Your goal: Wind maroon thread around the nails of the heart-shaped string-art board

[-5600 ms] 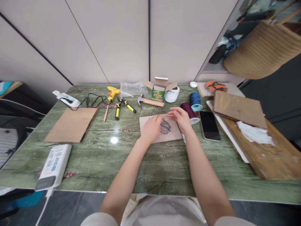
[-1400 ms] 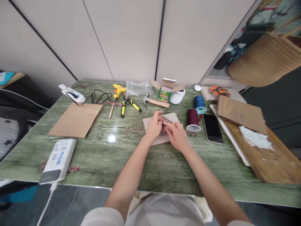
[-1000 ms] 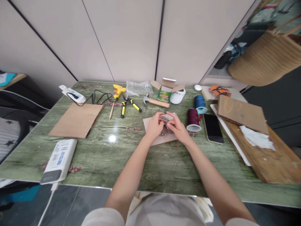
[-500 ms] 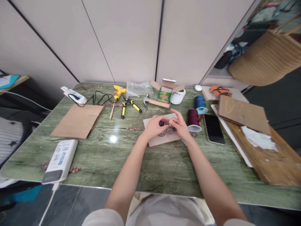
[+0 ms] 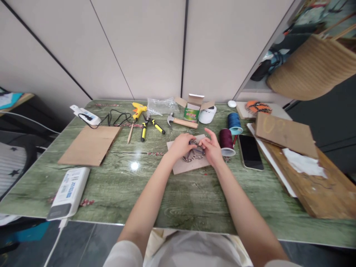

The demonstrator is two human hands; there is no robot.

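A twisted wire frame wrapped in dark cord lies on a small pale board near the middle of the green table. My left hand presses on the frame's upper left part, its fingers closed over the wire. My right hand is at the frame's right end, with its fingertips at the wire and its index finger raised. Part of the frame is hidden under my fingers.
On the green wood-pattern table lie a yellow glue gun, yellow-handled snips and a claw hammer. Close right of my right hand stands a maroon thread spool, with a blue spool and a phone beyond.
My hands have drawn apart from their close grip a second ago. More of the wire frame now shows, and my right hand's fingers have spread upward.
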